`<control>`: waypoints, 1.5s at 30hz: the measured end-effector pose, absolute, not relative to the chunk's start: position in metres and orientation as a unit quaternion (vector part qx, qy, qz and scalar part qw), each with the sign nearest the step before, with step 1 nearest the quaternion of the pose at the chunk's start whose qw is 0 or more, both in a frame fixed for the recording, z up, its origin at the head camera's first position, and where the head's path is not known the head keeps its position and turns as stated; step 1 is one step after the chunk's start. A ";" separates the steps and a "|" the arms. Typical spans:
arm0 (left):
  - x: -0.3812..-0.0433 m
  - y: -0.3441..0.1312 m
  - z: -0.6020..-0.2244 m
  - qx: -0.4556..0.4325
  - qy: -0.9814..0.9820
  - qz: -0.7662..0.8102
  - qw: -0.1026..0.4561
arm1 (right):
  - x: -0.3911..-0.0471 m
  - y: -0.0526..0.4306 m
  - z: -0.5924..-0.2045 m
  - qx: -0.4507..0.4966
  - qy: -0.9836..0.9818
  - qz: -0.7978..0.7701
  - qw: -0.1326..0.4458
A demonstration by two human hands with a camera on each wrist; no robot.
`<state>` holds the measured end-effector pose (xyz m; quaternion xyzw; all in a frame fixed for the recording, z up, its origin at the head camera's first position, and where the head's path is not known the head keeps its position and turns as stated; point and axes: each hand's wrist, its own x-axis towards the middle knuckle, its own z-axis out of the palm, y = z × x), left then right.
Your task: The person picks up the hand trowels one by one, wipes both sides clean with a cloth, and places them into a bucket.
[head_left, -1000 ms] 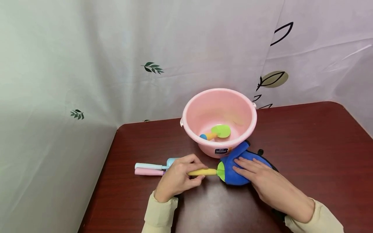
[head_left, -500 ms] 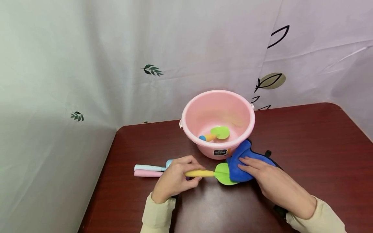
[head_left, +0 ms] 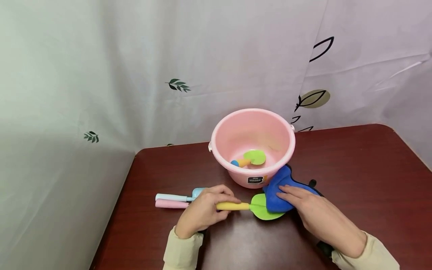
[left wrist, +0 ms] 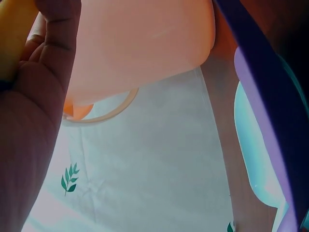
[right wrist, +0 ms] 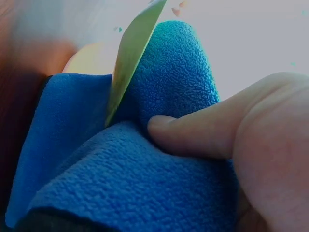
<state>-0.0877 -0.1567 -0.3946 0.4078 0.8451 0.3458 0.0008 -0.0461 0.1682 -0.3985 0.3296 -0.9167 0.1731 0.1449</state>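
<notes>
Green shovel (head_left: 257,207), yellow handle clamped in the left grip (head_left: 206,210)! Blue cloth (head_left: 280,197) folds over its blade at three o'clock, pinched by the right grip (head_left: 312,212), whose thumb (right wrist: 195,134) only the right wrist view catches; pink bucket (head_left: 239,178) at twelve o'clock on the surface (head_left: 357,180).

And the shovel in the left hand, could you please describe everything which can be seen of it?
The shovel has a smooth yellow handle that looks plastic and a broad, rounded green blade, thin seen edge-on. It is held crosswise in front of the pink bucket, blade to the right. The left hand grips the handle, hiding part of it. The blue cloth, which the right hand holds, folds around the blade's right part. Whether the blade touches the table is unclear.
</notes>
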 end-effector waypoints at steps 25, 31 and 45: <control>-0.087 -0.166 -0.391 0.395 0.828 0.398 -0.024 | -0.045 0.184 -0.378 0.227 -0.919 0.222 0.235; -0.088 -0.165 -0.391 0.406 0.824 0.394 -0.030 | -0.042 0.184 -0.373 0.218 -0.911 0.239 0.256; -0.090 -0.158 -0.397 0.408 0.840 0.354 -0.044 | -0.034 0.180 -0.361 0.212 -0.899 0.247 0.293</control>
